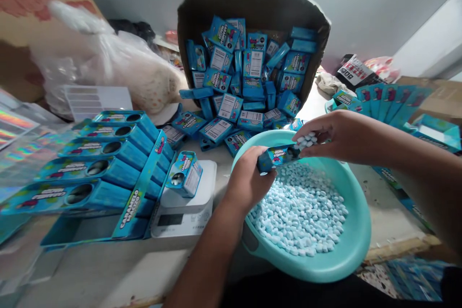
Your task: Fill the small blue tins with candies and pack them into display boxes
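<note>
My left hand (247,180) grips a small blue candy box (277,156), held sideways over a teal plastic basin (355,245). My right hand (334,134) is cupped around a handful of pale blue candies (306,140) at the box's open end. The basin holds a heap of the same pale blue and white candies (301,211). Another small blue box (185,173) lies on a white kitchen scale (182,214) to the left of my left hand.
A tipped cardboard carton (252,7) at the back spills many blue boxes (238,77) onto the table. A blue display tray (126,224) with rows of filled boxes sits at the left. Flat blue cartons (390,98) and plastic bags (119,67) lie around.
</note>
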The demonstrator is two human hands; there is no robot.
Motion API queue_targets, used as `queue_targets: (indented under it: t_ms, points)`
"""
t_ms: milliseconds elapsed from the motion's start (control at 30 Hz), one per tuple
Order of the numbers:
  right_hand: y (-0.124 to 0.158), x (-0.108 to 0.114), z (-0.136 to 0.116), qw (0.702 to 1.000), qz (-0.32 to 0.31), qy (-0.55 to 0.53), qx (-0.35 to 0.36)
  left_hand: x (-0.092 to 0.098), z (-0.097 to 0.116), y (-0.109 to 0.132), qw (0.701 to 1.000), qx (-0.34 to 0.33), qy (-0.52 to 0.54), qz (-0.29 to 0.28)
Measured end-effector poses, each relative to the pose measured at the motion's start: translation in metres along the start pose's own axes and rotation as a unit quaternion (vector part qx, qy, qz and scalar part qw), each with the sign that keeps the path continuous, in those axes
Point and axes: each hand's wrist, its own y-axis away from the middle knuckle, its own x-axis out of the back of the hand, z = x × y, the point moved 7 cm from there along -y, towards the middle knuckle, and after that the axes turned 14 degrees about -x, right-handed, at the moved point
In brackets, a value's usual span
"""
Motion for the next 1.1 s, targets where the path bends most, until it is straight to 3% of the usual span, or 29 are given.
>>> queue_targets:
  t_ms: [233,500,667,767,867,967,1100]
  points:
    - [0.007,-0.004,-0.011,0.999,0.005,0.004,0.048,0.001,0.001,-0.001,1.0,0.0,-0.006,-0.001]
    - [0.009,0.006,0.011,0.998,0.054,-0.002,-0.014,0.0,-0.002,0.0,1.0,0.007,0.001,-0.001]
    - [0.009,-0.012,0.029,0.997,-0.026,0.051,-0.043,0.001,-0.004,0.0,1.0,0.016,0.008,0.01]
    - [0.011,-0.02,0.027,0.998,-0.044,0.033,-0.015,0.001,-0.003,0.0,1.0,0.017,0.012,0.008]
    - [0.013,-0.014,0.015,0.999,0.006,0.03,0.038,0.001,-0.005,-0.001,0.999,0.026,0.015,0.011]
    - [0.004,-0.001,0.008,0.997,0.052,0.018,0.062,0.005,-0.002,0.001,0.999,0.028,0.009,0.046]
    - [-0.033,-0.001,-0.006,0.996,0.06,-0.007,0.064,0.035,0.017,0.016,0.986,0.006,-0.052,0.16]
